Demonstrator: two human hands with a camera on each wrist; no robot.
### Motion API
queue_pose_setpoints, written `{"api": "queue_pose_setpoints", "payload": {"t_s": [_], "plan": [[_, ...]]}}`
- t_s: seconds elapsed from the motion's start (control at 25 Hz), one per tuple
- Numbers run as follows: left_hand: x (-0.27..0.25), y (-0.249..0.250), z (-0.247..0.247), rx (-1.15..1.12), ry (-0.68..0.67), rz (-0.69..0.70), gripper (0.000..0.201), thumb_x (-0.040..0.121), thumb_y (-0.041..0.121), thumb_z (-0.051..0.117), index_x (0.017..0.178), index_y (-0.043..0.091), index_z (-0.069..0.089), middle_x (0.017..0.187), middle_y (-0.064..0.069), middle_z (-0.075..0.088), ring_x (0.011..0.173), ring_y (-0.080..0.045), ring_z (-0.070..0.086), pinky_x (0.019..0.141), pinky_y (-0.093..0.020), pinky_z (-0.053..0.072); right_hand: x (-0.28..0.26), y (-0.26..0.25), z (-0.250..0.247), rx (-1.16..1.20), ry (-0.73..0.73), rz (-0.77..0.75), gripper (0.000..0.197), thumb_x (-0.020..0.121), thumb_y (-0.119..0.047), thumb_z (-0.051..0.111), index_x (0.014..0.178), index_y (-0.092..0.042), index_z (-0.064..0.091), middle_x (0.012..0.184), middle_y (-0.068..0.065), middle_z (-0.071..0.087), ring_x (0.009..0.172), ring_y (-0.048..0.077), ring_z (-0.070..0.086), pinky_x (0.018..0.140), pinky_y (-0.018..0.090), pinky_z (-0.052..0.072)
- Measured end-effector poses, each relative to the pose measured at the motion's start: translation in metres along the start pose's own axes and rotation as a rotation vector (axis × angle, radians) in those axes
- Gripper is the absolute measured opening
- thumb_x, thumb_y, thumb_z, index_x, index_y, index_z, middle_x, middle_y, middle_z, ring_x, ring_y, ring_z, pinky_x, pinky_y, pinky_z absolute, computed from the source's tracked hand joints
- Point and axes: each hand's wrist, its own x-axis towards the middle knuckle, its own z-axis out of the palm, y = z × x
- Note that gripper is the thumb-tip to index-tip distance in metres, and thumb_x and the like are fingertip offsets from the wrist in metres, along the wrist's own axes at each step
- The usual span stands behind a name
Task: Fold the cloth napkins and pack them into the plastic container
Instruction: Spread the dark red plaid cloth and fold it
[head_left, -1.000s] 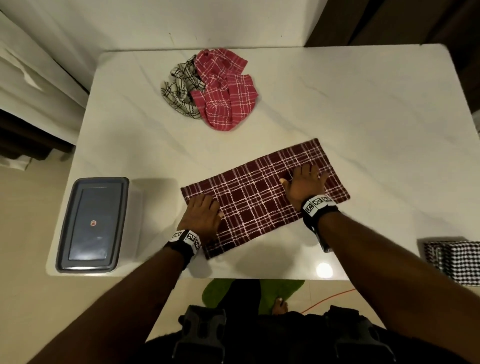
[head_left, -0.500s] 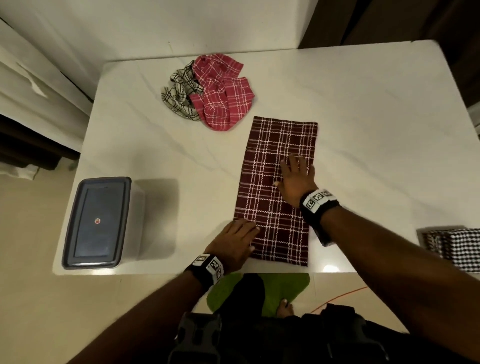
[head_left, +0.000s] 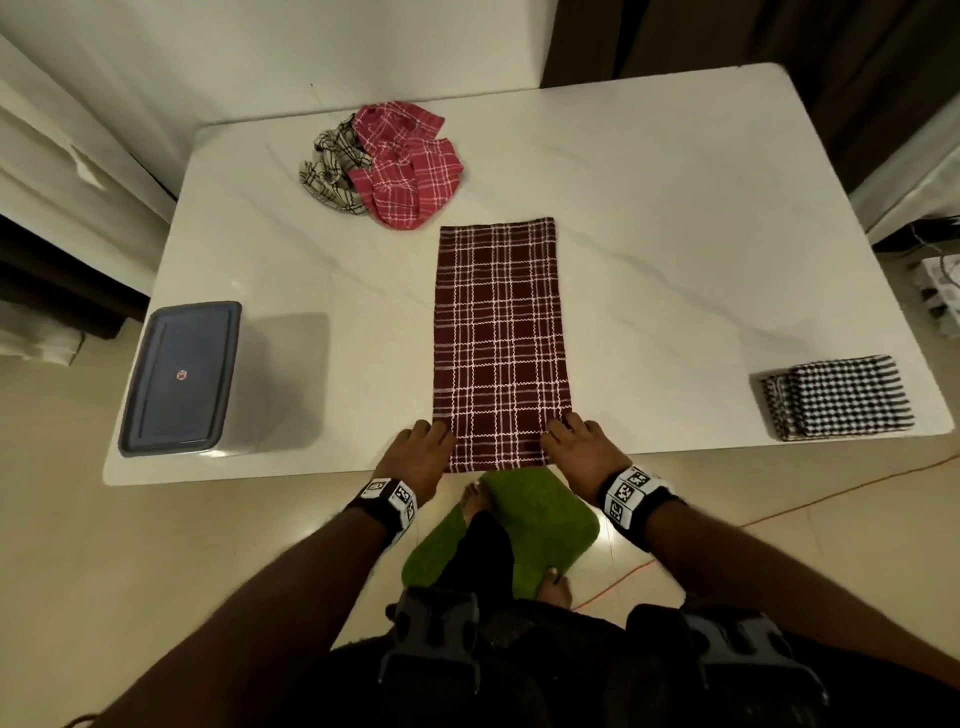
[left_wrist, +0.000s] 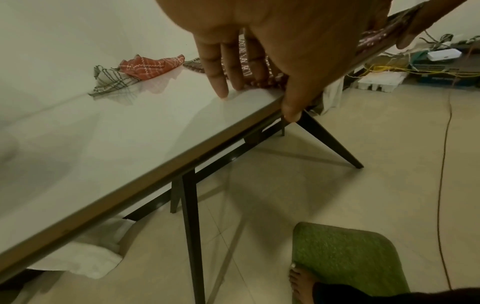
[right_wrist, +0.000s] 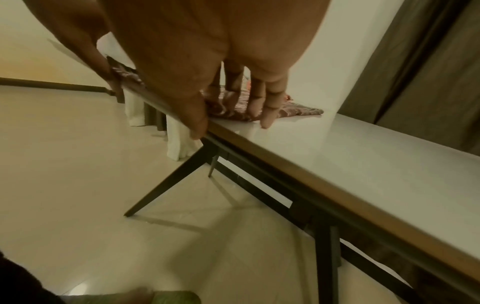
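Cream checked napkin (head_left: 328, 174): partly hidden under the pink napkin (head_left: 405, 166). Container (head_left: 179, 376): lid on, contents unseen. Maroon napkin (head_left: 501, 338): near corners covered by left hand (head_left: 421, 452) and right hand (head_left: 579, 452); grip indeterminate.

My head camera looked steeply down over the white marble-patterned table (head_left: 675, 218); both wrist cameras faced inward along its near edge, close.

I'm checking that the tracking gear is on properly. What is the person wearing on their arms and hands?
Both forearms are bare, with no sleeves, and no gloves or rings show. The left hand and right hand each have a black wristband at the wrist, carrying white panels printed with square black-and-white fiducial markers. No cables are visible on either arm.
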Motion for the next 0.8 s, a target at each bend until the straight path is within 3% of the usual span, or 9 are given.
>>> {"api": "queue_pose_setpoints", "payload": {"t_s": [0.16, 0.28, 0.36, 0.48, 0.56, 0.72, 0.8], "plan": [[-0.018, 0.017, 0.001, -0.062, 0.16, -0.053, 0.032, 0.067, 0.016, 0.079, 0.095, 0.014, 0.064, 0.093, -0.005, 0.062, 0.074, -0.025, 0.061, 0.056, -0.032, 0.05, -0.022, 0.013, -0.003, 0.186, 0.086, -0.021, 0.03, 0.084, -0.002, 0.056, 0.113, -0.006, 0.063, 0.118, 0.014, 0.058, 0.112, 0.035, 0.051, 0.081, 0.046, 0.051], [-0.035, 0.02, -0.011, -0.279, 0.303, -0.129, 0.021, 0.082, 0.016, 0.065, 0.103, 0.012, 0.061, 0.097, -0.004, 0.061, 0.084, -0.024, 0.061, 0.063, -0.035, 0.051, -0.04, 0.014, -0.011, 0.354, 0.247, 0.002, 0.022, 0.088, -0.006, 0.057, 0.108, -0.01, 0.065, 0.11, 0.008, 0.061, 0.104, 0.03, 0.054, 0.082, 0.045, 0.051], [-0.05, 0.017, -0.022, -0.474, 0.346, -0.147, 0.017, 0.086, 0.018, 0.061, 0.103, 0.016, 0.06, 0.099, 0.002, 0.06, 0.089, -0.017, 0.059, 0.073, -0.032, 0.051, -0.049, 0.01, -0.029, 0.54, 0.3, 0.076, 0.02, 0.09, -0.008, 0.058, 0.107, -0.014, 0.067, 0.106, -0.001, 0.063, 0.099, 0.018, 0.056, 0.085, 0.032, 0.047], [-0.073, 0.008, -0.04, -0.744, 0.214, -0.15, 0.009, 0.086, 0.026, 0.066, 0.095, 0.026, 0.065, 0.091, 0.015, 0.065, 0.085, -0.003, 0.061, 0.079, -0.029, 0.053, -0.066, 0.009, -0.065, 0.791, 0.029, 0.124, 0.014, 0.09, -0.014, 0.066, 0.101, -0.022, 0.071, 0.093, -0.012, 0.066, 0.082, -0.001, 0.059, 0.074, 0.014, 0.042], [-0.086, 0.004, -0.055, -0.828, 0.152, -0.154, 0.009, 0.083, 0.029, 0.072, 0.09, 0.024, 0.069, 0.086, 0.012, 0.07, 0.082, -0.003, 0.064, 0.076, -0.024, 0.053, -0.074, 0.011, -0.082, 0.952, -0.063, 0.077, 0.012, 0.088, -0.013, 0.069, 0.093, -0.024, 0.072, 0.081, -0.01, 0.071, 0.076, 0.001, 0.064, 0.073, 0.016, 0.047], [-0.084, -0.001, -0.081, -0.932, 0.269, -0.235, 0.009, 0.082, 0.026, 0.075, 0.086, 0.028, 0.068, 0.081, 0.011, 0.071, 0.078, -0.004, 0.064, 0.07, -0.013, 0.048, -0.062, 0.018, -0.094, 1.147, 0.147, 0.147, 0.015, 0.088, -0.01, 0.069, 0.098, -0.02, 0.074, 0.093, -0.004, 0.075, 0.089, 0.013, 0.07, 0.084, 0.029, 0.054], [-0.062, -0.007, -0.088, -1.07, 0.329, -0.31, 0.01, 0.085, 0.023, 0.072, 0.086, 0.032, 0.067, 0.081, 0.008, 0.072, 0.077, -0.006, 0.066, 0.07, -0.015, 0.049, -0.043, 0.025, -0.097, 1.22, 0.257, 0.228, 0.016, 0.088, -0.008, 0.068, 0.098, -0.02, 0.073, 0.093, 0.0, 0.074, 0.089, 0.019, 0.07, 0.083, 0.037, 0.056]]}}
